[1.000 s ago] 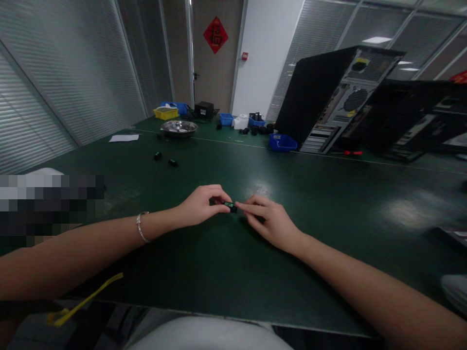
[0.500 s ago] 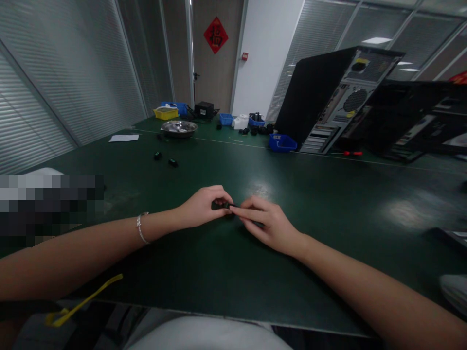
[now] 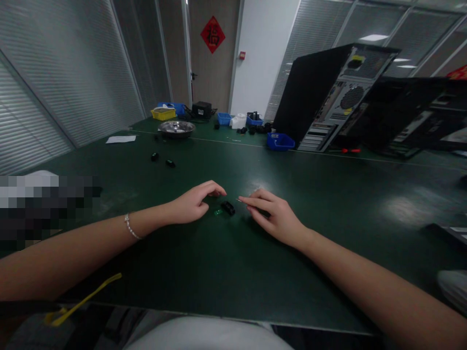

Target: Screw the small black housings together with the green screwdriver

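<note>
On the green tabletop between my hands lies a small black plastic part [image 3: 228, 208], like a little casing. Just left of it is a small green piece [image 3: 218, 212], perhaps a circuit board. My left hand [image 3: 195, 201] hovers beside them, thumb and fingers apart, holding nothing. To the right, my right hand [image 3: 273, 213] pinches a tiny thin shiny piece [image 3: 238, 200] at its fingertips; its kind is too small to make out. Two more small black parts, one [image 3: 154, 156] and another [image 3: 170, 163], rest farther off to the left.
A steel bowl [image 3: 177, 129], a white paper [image 3: 121, 139], a yellow bin [image 3: 163, 113] and a blue bin [image 3: 280, 141] stand toward the back. A black computer tower [image 3: 314, 92] rises at back right. The green table [image 3: 189, 272] ends close to my body.
My hands have drawn apart. The black part they held is now on the table, with the green piece visible beside it, and my left hand has opened.
</note>
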The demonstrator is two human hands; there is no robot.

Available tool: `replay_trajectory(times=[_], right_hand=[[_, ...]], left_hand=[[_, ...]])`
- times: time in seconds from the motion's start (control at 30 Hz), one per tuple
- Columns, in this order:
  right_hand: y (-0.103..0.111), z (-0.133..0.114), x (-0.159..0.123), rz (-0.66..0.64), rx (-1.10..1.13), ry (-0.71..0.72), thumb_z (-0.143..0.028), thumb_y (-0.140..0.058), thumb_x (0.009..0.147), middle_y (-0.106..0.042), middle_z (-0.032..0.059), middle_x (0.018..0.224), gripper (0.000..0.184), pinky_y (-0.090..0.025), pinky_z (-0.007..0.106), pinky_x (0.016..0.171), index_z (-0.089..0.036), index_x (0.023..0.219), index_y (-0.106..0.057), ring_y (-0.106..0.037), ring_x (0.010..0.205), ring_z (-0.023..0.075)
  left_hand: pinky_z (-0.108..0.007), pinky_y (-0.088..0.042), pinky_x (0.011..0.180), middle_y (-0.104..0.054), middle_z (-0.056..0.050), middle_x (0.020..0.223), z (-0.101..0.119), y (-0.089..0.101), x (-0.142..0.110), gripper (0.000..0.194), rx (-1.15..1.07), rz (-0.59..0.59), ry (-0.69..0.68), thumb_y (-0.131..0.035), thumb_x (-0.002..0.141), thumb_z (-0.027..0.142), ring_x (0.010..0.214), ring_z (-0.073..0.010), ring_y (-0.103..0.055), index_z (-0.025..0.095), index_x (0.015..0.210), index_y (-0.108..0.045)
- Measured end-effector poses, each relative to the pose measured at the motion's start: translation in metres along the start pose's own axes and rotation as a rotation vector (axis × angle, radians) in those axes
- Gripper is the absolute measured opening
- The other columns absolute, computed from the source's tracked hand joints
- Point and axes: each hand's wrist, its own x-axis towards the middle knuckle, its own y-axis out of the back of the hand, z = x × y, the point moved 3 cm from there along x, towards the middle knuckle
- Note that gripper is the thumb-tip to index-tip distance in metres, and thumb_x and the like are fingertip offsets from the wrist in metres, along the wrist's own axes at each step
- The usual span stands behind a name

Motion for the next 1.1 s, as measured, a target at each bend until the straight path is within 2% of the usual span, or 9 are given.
replay_trajectory(times=[0.1,0.2,0.33,0.4,0.53,0.7,0.83,1.0,1.1], right_hand=[[-0.001,0.003,0.000,-0.033,-0.049,-0.022,-0.020,-0.050,0.095,-0.063,0.0080,0.103,0.035,-0.054,0.033,0.076,-0.025,0.127,-0.063,-0.062,0.089,0.0207],[-0.003,0.006,0.000,-0.058,-0.125,-0.024,-0.020,-0.052,0.094,-0.064,0.0087,0.103,0.032,-0.053,0.035,0.076,-0.024,0.123,-0.065,-0.062,0.091,0.0224],[-0.004,0.008,0.002,-0.061,-0.203,-0.015,-0.020,-0.055,0.094,-0.065,0.0092,0.102,0.027,-0.049,0.039,0.079,-0.022,0.117,-0.067,-0.061,0.093,0.0239],[-0.003,0.008,0.002,-0.056,-0.225,-0.013,-0.020,-0.055,0.094,-0.066,0.0093,0.102,0.026,-0.046,0.040,0.079,-0.022,0.117,-0.067,-0.060,0.093,0.0247],[0.001,0.005,0.003,-0.039,-0.220,0.005,-0.018,-0.054,0.094,-0.066,0.0096,0.102,0.025,-0.042,0.039,0.076,-0.022,0.114,-0.068,-0.059,0.092,0.0250],[0.004,0.002,0.003,0.010,-0.159,0.016,-0.017,-0.053,0.093,-0.066,0.0097,0.102,0.025,-0.043,0.039,0.077,-0.022,0.111,-0.069,-0.059,0.091,0.0248],[0.006,-0.006,0.003,0.053,0.005,0.005,-0.016,-0.052,0.094,-0.065,0.0094,0.102,0.025,-0.047,0.039,0.082,-0.021,0.112,-0.069,-0.060,0.094,0.0234],[-0.001,-0.019,0.006,0.016,0.374,-0.045,-0.020,-0.060,0.093,-0.065,0.0069,0.106,0.027,-0.051,0.034,0.084,-0.023,0.119,-0.065,-0.062,0.095,0.0194],[-0.009,-0.022,0.009,-0.009,0.617,-0.126,-0.025,-0.065,0.090,-0.067,0.0061,0.104,0.025,-0.054,0.032,0.081,-0.021,0.115,-0.065,-0.064,0.090,0.0176]], left_hand=[[-0.030,-0.047,0.085,-0.059,-0.005,0.102,0.003,0.005,0.001,0.033,0.045,0.003,0.024,-0.044,0.079,0.000,0.095,-0.0186,-0.058,0.017,0.103,-0.060],[-0.029,-0.046,0.077,-0.060,-0.005,0.093,0.008,0.007,0.001,0.012,0.121,-0.021,0.044,-0.051,0.089,0.017,0.085,-0.0185,-0.057,0.016,0.094,-0.062],[-0.029,-0.045,0.074,-0.059,-0.005,0.091,0.009,0.007,-0.001,0.022,0.209,-0.066,0.054,-0.064,0.087,0.037,0.085,-0.0202,-0.056,0.017,0.095,-0.063],[-0.028,-0.045,0.074,-0.060,-0.005,0.093,0.008,0.006,-0.001,0.021,0.215,-0.081,0.052,-0.064,0.086,0.037,0.086,-0.0201,-0.056,0.018,0.095,-0.064],[-0.029,-0.044,0.078,-0.060,-0.005,0.095,0.010,0.005,0.000,0.011,0.179,-0.119,0.025,-0.059,0.089,0.024,0.089,-0.0197,-0.057,0.018,0.097,-0.064],[-0.027,-0.044,0.078,-0.059,-0.004,0.097,0.016,0.003,-0.002,0.008,0.129,-0.159,-0.006,-0.057,0.089,0.016,0.089,-0.0184,-0.056,0.018,0.095,-0.062],[-0.028,-0.044,0.085,-0.057,-0.005,0.099,0.026,0.005,-0.002,0.010,0.078,-0.119,-0.077,-0.054,0.092,0.015,0.094,-0.0185,-0.055,0.018,0.094,-0.063],[-0.027,-0.044,0.089,-0.050,-0.004,0.101,0.045,0.003,0.000,0.011,-0.017,-0.010,-0.152,-0.056,0.093,0.016,0.098,-0.0173,-0.054,0.019,0.091,-0.067],[-0.028,-0.045,0.090,-0.048,-0.004,0.099,0.049,-0.002,0.001,0.011,-0.060,0.038,-0.158,-0.058,0.092,0.015,0.097,-0.0170,-0.053,0.020,0.090,-0.068]])
